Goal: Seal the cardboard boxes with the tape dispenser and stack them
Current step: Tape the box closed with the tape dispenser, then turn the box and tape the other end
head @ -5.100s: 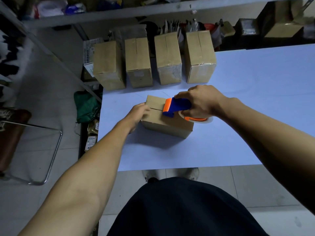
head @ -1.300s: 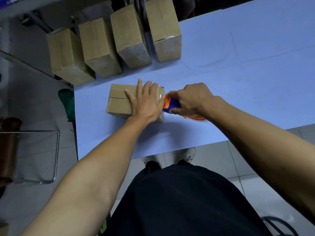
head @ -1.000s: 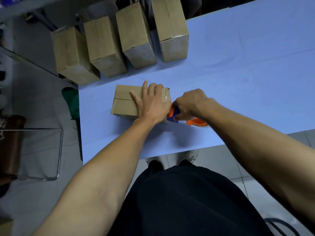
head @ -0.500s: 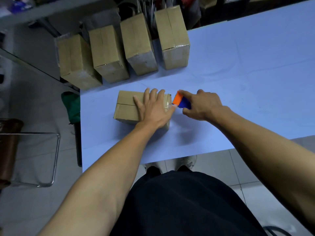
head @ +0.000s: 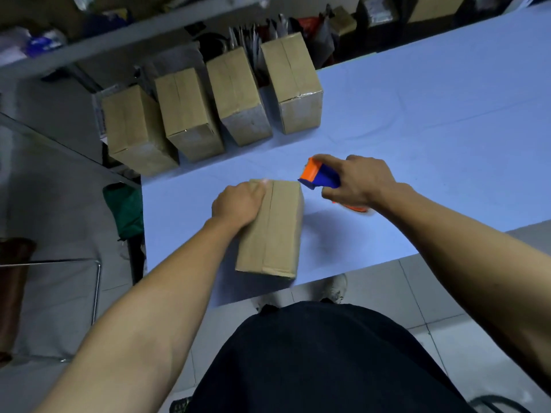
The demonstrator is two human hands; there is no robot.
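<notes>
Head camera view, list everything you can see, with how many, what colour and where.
box in hand: 1, brown, near table edge, lengthwise toward the person
row boxes: 4, brown, side by side at table's far left edge
tape dispenser: 1, orange and blue, right of the box in hand, apart from it
table: 1, pale blue top
shelf: 1, grey, beyond the boxes, cluttered
chair frame: 1, metal, floor at left
green bag: 1, floor beside table
left hand: grips the box's left far corner
right hand: holds the dispenser
</notes>
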